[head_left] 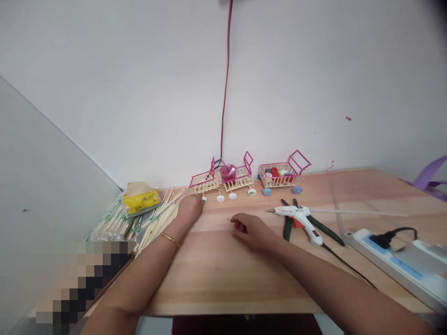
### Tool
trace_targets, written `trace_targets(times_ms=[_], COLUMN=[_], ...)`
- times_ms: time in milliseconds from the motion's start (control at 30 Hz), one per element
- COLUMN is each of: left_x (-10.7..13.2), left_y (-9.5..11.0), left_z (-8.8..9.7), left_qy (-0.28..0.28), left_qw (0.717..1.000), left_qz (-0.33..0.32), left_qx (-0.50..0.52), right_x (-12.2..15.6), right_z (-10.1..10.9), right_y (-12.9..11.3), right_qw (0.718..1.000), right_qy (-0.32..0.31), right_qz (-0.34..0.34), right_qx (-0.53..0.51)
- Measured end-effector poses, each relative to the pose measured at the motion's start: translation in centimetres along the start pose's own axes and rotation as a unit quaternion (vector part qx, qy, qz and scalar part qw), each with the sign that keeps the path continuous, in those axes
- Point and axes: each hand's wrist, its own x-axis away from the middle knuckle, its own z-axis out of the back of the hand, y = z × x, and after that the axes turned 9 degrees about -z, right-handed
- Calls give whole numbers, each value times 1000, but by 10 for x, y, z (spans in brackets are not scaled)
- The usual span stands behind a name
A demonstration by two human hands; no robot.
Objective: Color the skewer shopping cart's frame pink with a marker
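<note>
My left hand (190, 208), with a bracelet (170, 239) at its wrist, is closed beside the front wheel (204, 200) of the leftmost miniature stick cart (204, 182). Its fingertips are mostly hidden, and I cannot tell whether they grip the wheel. My right hand (253, 231) hovers over or rests on the table with loosely curled fingers, thumb apart, and nothing visible in it. A second cart (238, 179) with white wheels stands beside the first. The third cart (278, 175), on blue wheels, carries several colourful caps.
Right of my right hand lie a white glue gun (296, 215) and green-handled pliers (326, 229). A power strip (391, 265) occupies the right edge. Bundled sticks (113, 221) and a yellow packet (140, 202) lie left. A pink cup (228, 172) is behind the carts.
</note>
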Motion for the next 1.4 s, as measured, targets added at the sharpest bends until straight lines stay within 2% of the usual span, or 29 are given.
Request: trace_targets(times_ms=[233,500,733,900,1067,1167,1400], left_x=[6,32,42,39,39,39,26], left_y=[-3,-21,-25,-27,-33,-29,-7], left_z=[-1,15,17,13,17,20,23], left_qy=[2,-4,-38,-60,-75,-65,-63], left_qw=[1000,999,997,992,984,983,988], left_qz=[13,44,50,93,145,155,128], left_qx=[-3,-25,-33,-58,-72,-72,-50], right_x=[0,1,2,1,2,2,2], right_z=[-2,0,-1,-1,0,0,1], right_y=[2,2,2,4,4,5,3], right_qw=[1000,1000,1000,1000,1000,999,1000], right_qy=[2,-6,-7,-8,-8,-6,-6], right_qz=[2,2,11,21,27,32,26], right_qx=[1,0,7,4,2,1,4])
